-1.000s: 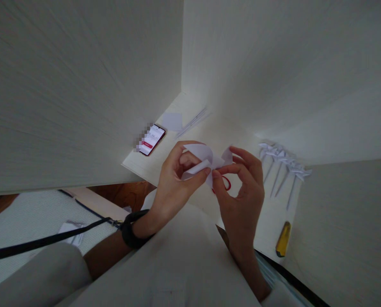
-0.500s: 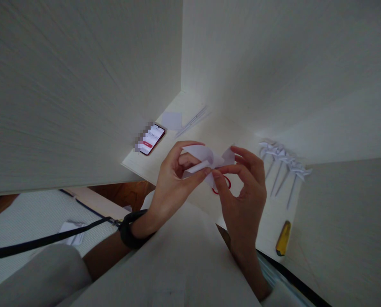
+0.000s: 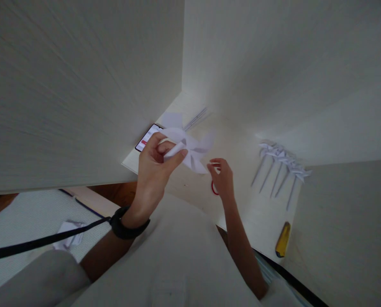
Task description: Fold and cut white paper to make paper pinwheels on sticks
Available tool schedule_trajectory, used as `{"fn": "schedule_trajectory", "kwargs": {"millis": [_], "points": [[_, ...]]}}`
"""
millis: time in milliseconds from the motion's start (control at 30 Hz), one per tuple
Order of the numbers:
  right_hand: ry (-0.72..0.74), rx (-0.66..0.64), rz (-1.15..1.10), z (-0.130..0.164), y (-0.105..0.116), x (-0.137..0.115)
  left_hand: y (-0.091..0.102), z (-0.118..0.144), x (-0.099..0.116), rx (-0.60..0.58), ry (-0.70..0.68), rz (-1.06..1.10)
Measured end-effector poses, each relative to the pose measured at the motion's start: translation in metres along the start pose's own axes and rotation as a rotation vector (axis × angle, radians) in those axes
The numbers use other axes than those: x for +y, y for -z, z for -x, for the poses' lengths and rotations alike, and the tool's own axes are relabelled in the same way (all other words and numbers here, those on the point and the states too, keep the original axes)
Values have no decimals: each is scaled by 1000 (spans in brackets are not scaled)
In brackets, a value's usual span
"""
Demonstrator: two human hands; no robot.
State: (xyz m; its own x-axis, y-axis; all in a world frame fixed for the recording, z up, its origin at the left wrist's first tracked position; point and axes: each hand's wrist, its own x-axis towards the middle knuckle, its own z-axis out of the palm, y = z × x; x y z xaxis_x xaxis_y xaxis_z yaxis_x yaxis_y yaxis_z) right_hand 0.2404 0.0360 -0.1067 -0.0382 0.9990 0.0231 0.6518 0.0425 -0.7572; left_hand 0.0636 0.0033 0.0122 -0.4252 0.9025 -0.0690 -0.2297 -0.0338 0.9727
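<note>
A white folded-paper pinwheel (image 3: 198, 147) with curled blades is pinched at its middle by my left hand (image 3: 156, 162), thumb on the near face and fingers behind. My right hand (image 3: 222, 177) is apart from the pinwheel, to its lower right, over the table (image 3: 190, 192). Its thumb and fingertips are drawn together in a pinch; anything between them is too small to make out. Beneath that hand a red ring-shaped thing (image 3: 213, 187) shows in part, the rest of it covered.
Several finished paper pinwheels on sticks (image 3: 278, 155) lie in a row on the right. A yellow-handled tool (image 3: 283, 239) rests by the right edge. Behind the pinwheel are thin sticks (image 3: 195, 119), a paper square (image 3: 171, 120) and a phone (image 3: 145, 136). White walls enclose the table.
My right hand has let go of the paper and drawn back down and away. My left hand has carried the pinwheel left, now partly covering the phone. The pinwheel's blades show more fully.
</note>
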Motion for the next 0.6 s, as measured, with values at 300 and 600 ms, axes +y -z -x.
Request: {"fn": "schedule_trajectory", "kwargs": {"millis": [300, 600], "points": [[-123, -211, 266, 13, -69, 73, -2, 3, 4, 30, 28, 14], [-109, -279, 316, 8, -69, 96, -3, 3, 5, 16, 20, 23]]}}
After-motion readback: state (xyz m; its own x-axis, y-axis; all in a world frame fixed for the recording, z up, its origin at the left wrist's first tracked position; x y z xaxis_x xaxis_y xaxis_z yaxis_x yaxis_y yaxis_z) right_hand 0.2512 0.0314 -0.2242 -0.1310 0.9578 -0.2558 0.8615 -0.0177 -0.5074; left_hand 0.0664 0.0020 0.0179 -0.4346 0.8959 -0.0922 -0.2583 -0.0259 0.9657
